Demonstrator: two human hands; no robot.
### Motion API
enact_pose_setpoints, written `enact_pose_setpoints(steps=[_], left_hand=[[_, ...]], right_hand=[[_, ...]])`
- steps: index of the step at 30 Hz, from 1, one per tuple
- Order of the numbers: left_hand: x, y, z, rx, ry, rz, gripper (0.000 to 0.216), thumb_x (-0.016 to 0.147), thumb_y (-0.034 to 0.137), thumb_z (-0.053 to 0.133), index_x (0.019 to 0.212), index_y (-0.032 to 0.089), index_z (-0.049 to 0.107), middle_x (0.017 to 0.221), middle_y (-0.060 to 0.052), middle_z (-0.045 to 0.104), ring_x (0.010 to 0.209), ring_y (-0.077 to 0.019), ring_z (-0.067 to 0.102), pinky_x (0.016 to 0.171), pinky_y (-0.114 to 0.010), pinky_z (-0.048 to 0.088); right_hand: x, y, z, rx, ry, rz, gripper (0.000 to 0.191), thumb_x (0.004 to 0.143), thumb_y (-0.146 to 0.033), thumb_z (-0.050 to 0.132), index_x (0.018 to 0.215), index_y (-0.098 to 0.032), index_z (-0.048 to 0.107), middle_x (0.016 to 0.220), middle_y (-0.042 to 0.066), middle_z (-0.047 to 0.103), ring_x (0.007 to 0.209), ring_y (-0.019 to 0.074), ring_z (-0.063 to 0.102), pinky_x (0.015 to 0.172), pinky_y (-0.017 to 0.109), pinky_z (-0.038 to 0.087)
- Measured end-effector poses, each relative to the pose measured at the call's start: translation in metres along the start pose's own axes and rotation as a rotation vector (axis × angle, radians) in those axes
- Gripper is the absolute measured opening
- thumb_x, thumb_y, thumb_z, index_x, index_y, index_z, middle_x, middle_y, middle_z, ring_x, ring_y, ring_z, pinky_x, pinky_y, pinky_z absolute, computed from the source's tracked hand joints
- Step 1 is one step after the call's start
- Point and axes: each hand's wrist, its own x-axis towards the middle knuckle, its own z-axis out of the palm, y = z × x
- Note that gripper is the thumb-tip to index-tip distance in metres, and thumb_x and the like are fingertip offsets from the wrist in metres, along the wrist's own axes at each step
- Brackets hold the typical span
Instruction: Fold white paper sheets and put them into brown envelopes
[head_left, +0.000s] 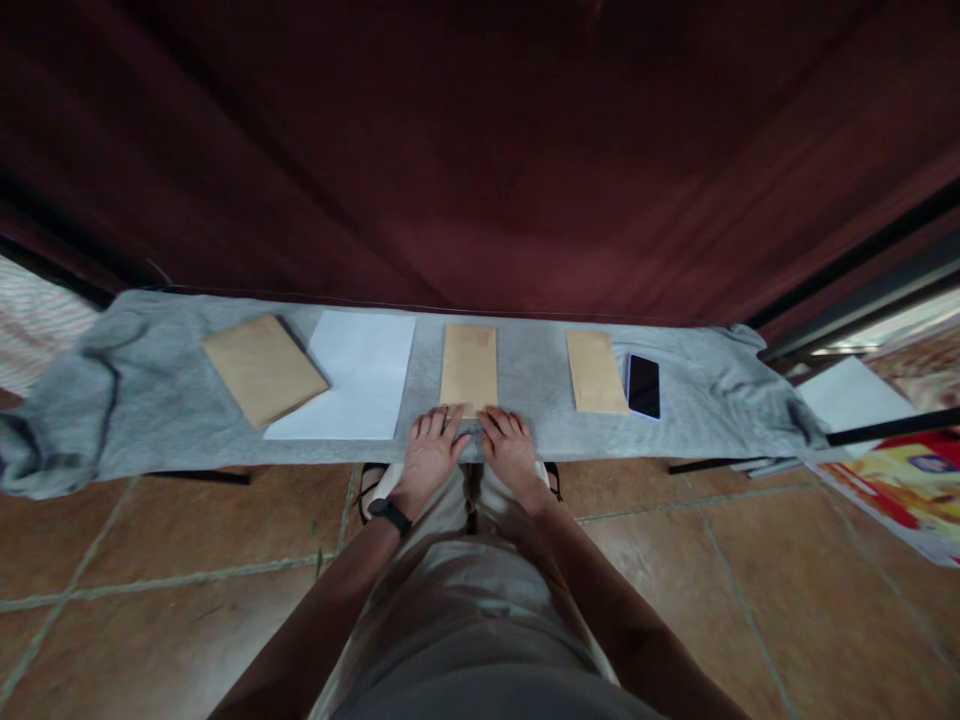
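Observation:
A brown paper envelope [469,365] lies flat in front of me on the grey cloth, its long side pointing away. My left hand [433,443] rests at the envelope's near left corner, fingers stretched out and lying flat. At the near right corner my right hand [510,445] lies the same way, fingertips on the near edge. The two thumbs point toward each other near the middle of that edge. Neither hand is wrapped round anything. What lies under the fingertips is hidden.
Left of the envelope are white paper sheets [367,375], partly covered by a stack of brown envelopes [262,365]. To the right lie another brown envelope [598,372] and a phone [643,386]. Grey cloth [532,380] covers the narrow table; a dark red curtain [480,150] hangs behind it.

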Motion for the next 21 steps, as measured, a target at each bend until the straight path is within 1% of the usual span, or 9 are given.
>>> enact_pose_setpoints(steps=[3, 5, 8, 10, 12, 16, 18, 21], left_hand=[[0.009, 0.003, 0.000, 0.019, 0.013, -0.023, 0.052, 0.106, 0.046, 0.040, 0.144, 0.016, 0.057, 0.134, -0.019, 0.063, 0.126, -0.0351, 0.057, 0.108, -0.054, 0.044], [0.018, 0.006, 0.003, -0.007, 0.044, -0.022, 0.051, 0.106, 0.044, 0.038, 0.141, 0.013, 0.058, 0.142, -0.020, 0.059, 0.136, -0.0358, 0.051, 0.115, -0.055, 0.038], [0.036, 0.009, 0.009, -0.065, 0.053, 0.038, 0.052, 0.107, 0.039, 0.034, 0.147, 0.013, 0.053, 0.159, -0.018, 0.047, 0.152, -0.0331, 0.035, 0.124, -0.055, 0.028], [0.051, 0.011, 0.013, -0.090, 0.027, 0.092, 0.053, 0.107, 0.037, 0.032, 0.151, 0.013, 0.048, 0.164, -0.015, 0.040, 0.156, -0.0309, 0.028, 0.127, -0.053, 0.024], [0.068, 0.012, 0.017, -0.101, -0.003, 0.133, 0.055, 0.107, 0.036, 0.032, 0.154, 0.012, 0.045, 0.166, -0.013, 0.038, 0.157, -0.0291, 0.026, 0.129, -0.051, 0.022], [0.097, 0.006, 0.025, -0.100, -0.053, 0.169, 0.056, 0.106, 0.036, 0.033, 0.156, 0.013, 0.044, 0.164, -0.012, 0.042, 0.157, -0.0263, 0.027, 0.129, -0.048, 0.023], [0.103, 0.002, 0.028, -0.091, -0.073, 0.181, 0.056, 0.106, 0.036, 0.033, 0.156, 0.014, 0.044, 0.164, -0.012, 0.042, 0.157, -0.0264, 0.028, 0.129, -0.048, 0.023], [0.102, -0.004, 0.032, -0.076, -0.087, 0.215, 0.056, 0.107, 0.037, 0.032, 0.156, 0.013, 0.045, 0.166, -0.012, 0.039, 0.157, -0.0273, 0.027, 0.130, -0.048, 0.021]], right_hand=[[0.000, 0.000, 0.000, -0.001, 0.014, -0.001, 0.042, 0.103, -0.022, 0.052, 0.144, -0.026, 0.059, 0.148, 0.007, 0.060, 0.133, 0.0241, 0.055, 0.119, 0.043, 0.033], [0.000, 0.000, 0.001, 0.003, 0.024, -0.010, 0.042, 0.103, -0.021, 0.052, 0.144, -0.025, 0.059, 0.147, 0.007, 0.060, 0.133, 0.0243, 0.054, 0.119, 0.043, 0.034], [0.000, -0.001, 0.002, -0.002, 0.036, -0.023, 0.043, 0.101, -0.020, 0.052, 0.143, -0.023, 0.060, 0.147, 0.008, 0.060, 0.132, 0.0246, 0.054, 0.119, 0.044, 0.034], [0.000, 0.000, 0.003, -0.011, 0.045, -0.020, 0.041, 0.100, -0.020, 0.053, 0.141, -0.021, 0.061, 0.145, 0.010, 0.062, 0.130, 0.0249, 0.055, 0.118, 0.044, 0.035], [0.000, 0.000, 0.004, -0.018, 0.052, -0.012, 0.039, 0.100, -0.021, 0.053, 0.138, -0.019, 0.063, 0.142, 0.011, 0.063, 0.128, 0.0251, 0.056, 0.118, 0.044, 0.035], [0.000, 0.000, 0.004, -0.016, 0.051, -0.017, 0.039, 0.100, -0.022, 0.053, 0.138, -0.020, 0.063, 0.143, 0.010, 0.063, 0.129, 0.0247, 0.055, 0.119, 0.044, 0.034], [0.000, -0.001, 0.004, -0.007, 0.048, -0.019, 0.041, 0.099, -0.021, 0.053, 0.140, -0.022, 0.062, 0.145, 0.008, 0.062, 0.131, 0.0243, 0.054, 0.119, 0.044, 0.034], [0.001, -0.001, 0.004, 0.006, 0.041, -0.018, 0.042, 0.099, -0.021, 0.054, 0.141, -0.023, 0.061, 0.147, 0.008, 0.061, 0.133, 0.0240, 0.053, 0.118, 0.044, 0.034]])
